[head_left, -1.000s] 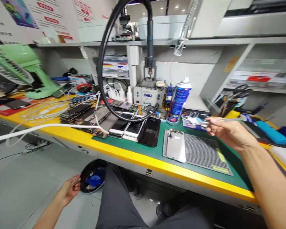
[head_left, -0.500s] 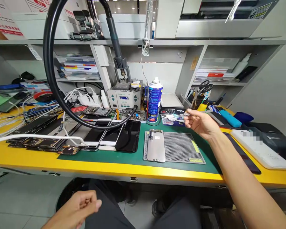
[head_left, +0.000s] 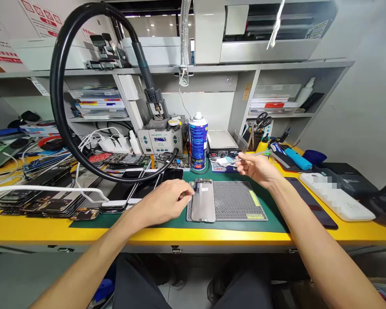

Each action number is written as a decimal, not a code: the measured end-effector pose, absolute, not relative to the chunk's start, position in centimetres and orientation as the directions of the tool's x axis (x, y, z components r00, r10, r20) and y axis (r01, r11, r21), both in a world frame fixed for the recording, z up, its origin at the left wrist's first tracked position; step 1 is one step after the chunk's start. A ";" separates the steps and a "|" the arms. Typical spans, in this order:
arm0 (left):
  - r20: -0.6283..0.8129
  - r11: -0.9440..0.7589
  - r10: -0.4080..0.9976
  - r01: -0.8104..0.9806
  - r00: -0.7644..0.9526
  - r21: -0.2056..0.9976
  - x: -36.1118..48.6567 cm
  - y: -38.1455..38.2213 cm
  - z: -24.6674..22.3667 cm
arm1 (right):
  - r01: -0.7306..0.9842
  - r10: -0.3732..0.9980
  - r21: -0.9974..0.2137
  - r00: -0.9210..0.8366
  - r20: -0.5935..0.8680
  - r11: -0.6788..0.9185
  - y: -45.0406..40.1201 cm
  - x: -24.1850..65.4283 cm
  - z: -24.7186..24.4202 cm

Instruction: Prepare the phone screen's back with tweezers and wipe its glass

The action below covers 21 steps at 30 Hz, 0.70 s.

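I'm getting bright, white, fairly even light, with small ceiling lights [head_left: 152, 25] glowing near eleven o'clock and a soft sheen on the metal-backed phone screen [head_left: 203, 207] toward six. Deep shadow pools at six o'clock under the yellow desk edge [head_left: 180, 236]. My wide lens stretches the forearms [head_left: 321, 244] toward eight and four.

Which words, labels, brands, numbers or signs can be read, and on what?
None reads clearly enough to quote.
Poster, upper left: text too blurred.
Spray can: print too blurred.
Grey station: display too small.
Perforated mat: yellow labels, print too small.
Metal-backed panel: white sticker, too small.
White device, right: partly pixelated.
Machine, upper right: sticker too small.
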<state>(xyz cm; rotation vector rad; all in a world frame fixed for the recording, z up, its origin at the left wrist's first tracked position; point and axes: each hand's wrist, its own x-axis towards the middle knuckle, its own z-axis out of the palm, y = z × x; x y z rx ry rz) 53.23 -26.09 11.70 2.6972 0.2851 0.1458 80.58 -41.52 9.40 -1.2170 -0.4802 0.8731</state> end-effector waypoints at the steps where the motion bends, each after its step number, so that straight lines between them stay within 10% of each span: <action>1: 0.052 -0.901 0.205 0.168 0.977 0.401 54.3 -25.5 11.7 | -0.318 0.788 -0.944 0.602 -0.125 0.093 -41.5 80.6 9.4; 21: -0.216 -0.941 0.123 0.183 0.969 0.285 61.5 -22.8 10.9 | -0.270 0.738 -0.951 0.671 -0.072 0.152 -41.7 81.8 9.1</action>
